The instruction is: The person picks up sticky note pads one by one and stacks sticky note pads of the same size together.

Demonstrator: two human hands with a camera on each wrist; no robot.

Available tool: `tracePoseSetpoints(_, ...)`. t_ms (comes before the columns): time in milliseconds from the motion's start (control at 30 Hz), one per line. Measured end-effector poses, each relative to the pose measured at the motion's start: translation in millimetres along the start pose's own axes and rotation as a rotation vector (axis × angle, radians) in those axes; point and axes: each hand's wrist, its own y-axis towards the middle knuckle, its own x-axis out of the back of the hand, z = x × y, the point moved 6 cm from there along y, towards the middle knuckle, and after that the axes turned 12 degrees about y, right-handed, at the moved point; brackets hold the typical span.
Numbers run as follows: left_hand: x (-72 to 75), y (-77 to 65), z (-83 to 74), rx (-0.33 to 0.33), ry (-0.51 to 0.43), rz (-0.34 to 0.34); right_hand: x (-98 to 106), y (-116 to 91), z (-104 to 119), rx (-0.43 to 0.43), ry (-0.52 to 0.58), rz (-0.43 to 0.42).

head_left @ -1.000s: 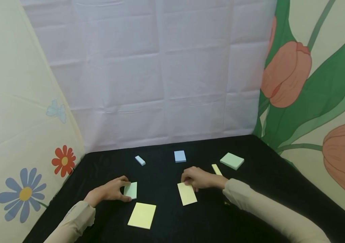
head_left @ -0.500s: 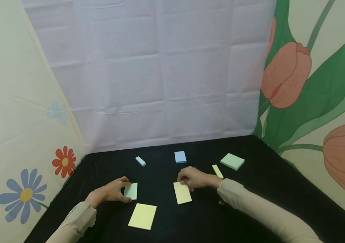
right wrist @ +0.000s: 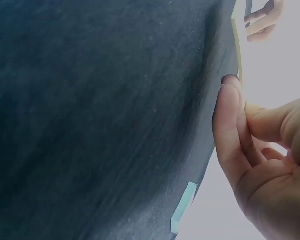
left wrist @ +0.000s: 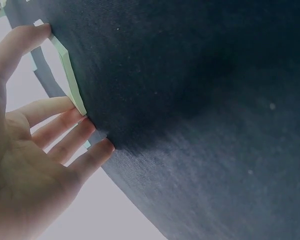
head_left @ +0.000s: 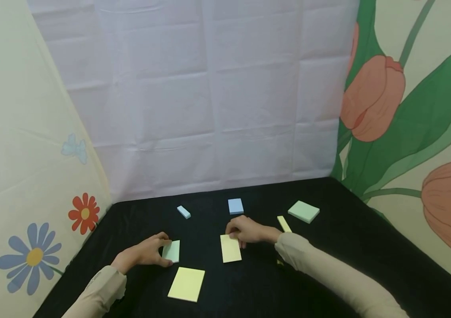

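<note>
On the black cloth at left, my left hand [head_left: 145, 252] holds a small pale green sticky note pad [head_left: 173, 251], thumb at one corner and index fingertip at the other in the left wrist view. Its other fingers are spread and reach the cloth. Right of centre, my right hand [head_left: 249, 230] pinches the far edge of a pale yellow rectangular sticky note pad [head_left: 231, 250] between thumb and fingers. This pad's thin edge [right wrist: 237, 42] shows in the right wrist view. A larger yellow square pad [head_left: 187, 285] lies in front, between the hands.
Along the back lie a narrow light blue pad [head_left: 183, 212], a blue pad [head_left: 236, 206] and a thick green pad [head_left: 304, 212]. A narrow yellow pad [head_left: 284, 224] is just behind the right sleeve [head_left: 301, 251]. Printed cloths hang left and right.
My right hand has moved left and slightly away from me with the yellow rectangular pad, which has turned straighter. The left hand and green pad stay in place.
</note>
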Motion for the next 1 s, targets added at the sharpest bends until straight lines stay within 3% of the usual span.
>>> tracePoseSetpoints(1000, 0.9, 0.8, -1.5, -0.006, 0.016, -0.004, -20, 28, -6, -0.064, 0.041, -0.01)
